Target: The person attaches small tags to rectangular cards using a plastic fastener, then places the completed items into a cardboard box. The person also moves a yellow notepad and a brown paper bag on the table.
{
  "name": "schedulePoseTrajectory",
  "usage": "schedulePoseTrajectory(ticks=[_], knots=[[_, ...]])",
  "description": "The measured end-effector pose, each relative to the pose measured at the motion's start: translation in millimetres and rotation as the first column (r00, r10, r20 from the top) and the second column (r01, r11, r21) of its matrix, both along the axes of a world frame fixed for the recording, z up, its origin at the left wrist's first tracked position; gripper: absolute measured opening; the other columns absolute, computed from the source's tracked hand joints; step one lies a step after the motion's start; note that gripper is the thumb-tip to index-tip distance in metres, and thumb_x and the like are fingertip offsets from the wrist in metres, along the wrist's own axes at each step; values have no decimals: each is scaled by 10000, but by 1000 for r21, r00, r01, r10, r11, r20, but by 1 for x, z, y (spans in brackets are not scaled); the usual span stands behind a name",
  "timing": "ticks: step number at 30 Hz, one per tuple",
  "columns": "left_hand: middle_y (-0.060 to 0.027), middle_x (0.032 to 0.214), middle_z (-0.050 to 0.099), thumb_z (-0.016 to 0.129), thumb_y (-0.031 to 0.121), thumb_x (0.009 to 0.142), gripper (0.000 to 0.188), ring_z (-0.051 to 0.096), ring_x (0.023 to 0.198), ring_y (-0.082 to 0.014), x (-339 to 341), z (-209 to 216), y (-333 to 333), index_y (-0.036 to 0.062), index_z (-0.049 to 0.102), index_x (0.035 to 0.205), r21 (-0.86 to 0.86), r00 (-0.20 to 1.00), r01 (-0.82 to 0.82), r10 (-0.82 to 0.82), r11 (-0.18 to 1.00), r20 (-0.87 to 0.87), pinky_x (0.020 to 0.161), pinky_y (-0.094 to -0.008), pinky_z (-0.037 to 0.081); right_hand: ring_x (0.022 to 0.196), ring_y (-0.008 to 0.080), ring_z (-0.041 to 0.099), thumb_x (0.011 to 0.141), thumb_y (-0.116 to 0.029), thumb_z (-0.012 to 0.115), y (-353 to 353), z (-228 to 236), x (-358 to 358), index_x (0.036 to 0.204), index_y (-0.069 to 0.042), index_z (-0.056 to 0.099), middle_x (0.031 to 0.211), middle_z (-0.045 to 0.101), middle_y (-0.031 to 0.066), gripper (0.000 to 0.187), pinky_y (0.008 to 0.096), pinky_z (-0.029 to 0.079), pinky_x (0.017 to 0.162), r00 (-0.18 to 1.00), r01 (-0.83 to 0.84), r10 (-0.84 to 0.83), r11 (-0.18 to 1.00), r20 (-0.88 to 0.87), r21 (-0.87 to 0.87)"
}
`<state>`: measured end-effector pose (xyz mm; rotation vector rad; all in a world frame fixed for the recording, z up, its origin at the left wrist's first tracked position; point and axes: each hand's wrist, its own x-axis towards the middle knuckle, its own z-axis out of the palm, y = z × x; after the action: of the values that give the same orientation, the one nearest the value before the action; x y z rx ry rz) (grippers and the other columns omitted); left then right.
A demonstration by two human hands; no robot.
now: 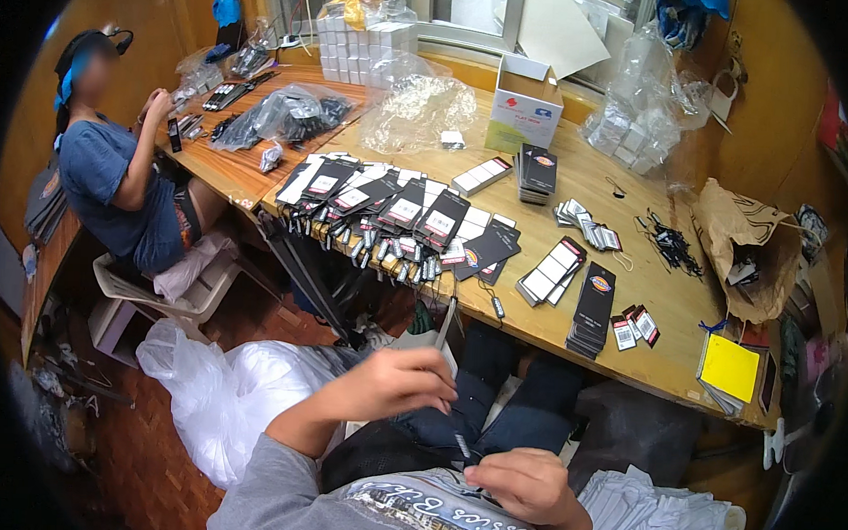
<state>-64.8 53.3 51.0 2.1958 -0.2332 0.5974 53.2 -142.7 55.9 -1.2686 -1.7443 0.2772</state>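
Above my lap, my left hand [403,384] is closed in a pinch, with the fingers pointing right. Lower and to the right, my right hand [526,485] is also closed, its thumb and forefinger pressed together. Between the two runs a thin dark tag string [462,444] with a small light-marked piece on it; its ends are hidden in my fingers. A thin pale strip [449,324] stands just above my left hand, seen nearly edge-on. On the table edge ahead lies a spread of black hang tags [403,208] with white labels, their strings hanging over the front.
Stacked black tags [591,308], a white-labelled stack [552,269] and loose black strings [672,244] lie on the wooden table [647,301]. A carton [525,105], paper bag [747,244] and yellow pad [729,367] stand farther out. A co-worker [119,180] sits at left, near white plastic bags [242,389].
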Motion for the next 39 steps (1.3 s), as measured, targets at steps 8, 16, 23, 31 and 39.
schedulePoseTrajectory(ticks=[8,16,23,31,39], knots=[[-106,778,569,594,-101,614,108,581,690,-178,86,2,54,-36,567,696,-99,958,-177,194,979,210,605,-252,485,669,229,589,645,50,592,43,-13,10,835,-10,584,769,593,109,200,277,480,574,970,176,-175,984,-169,-11],[-7,808,624,647,27,566,181,459,693,-198,108,-22,84,62,629,743,263,939,-262,308,928,-153,664,-277,369,694,199,596,701,-44,597,24,-37,10,826,-28,601,835,598,84,127,250,489,608,996,63,-73,982,-54,-178],[-44,871,560,592,-50,611,305,448,876,-242,127,19,79,71,594,890,434,978,-148,196,888,-68,774,-309,378,740,217,572,665,-106,631,11,3,128,818,-10,597,781,591,97,184,286,446,665,819,546,-573,796,-36,-261],[-152,1165,352,780,378,409,923,295,1086,-340,259,-3,86,121,379,1199,550,875,169,132,818,-465,936,-419,283,1134,311,320,428,-309,776,71,4,228,1173,-54,417,1204,380,167,865,345,276,949,715,694,-406,510,569,-508],[-136,1149,351,794,316,364,895,302,1076,-332,252,2,69,101,405,1141,635,920,66,200,769,-338,908,-421,307,1091,251,369,420,-332,787,76,11,210,1074,-88,471,1122,445,63,766,411,341,853,563,822,-458,399,688,-407]])
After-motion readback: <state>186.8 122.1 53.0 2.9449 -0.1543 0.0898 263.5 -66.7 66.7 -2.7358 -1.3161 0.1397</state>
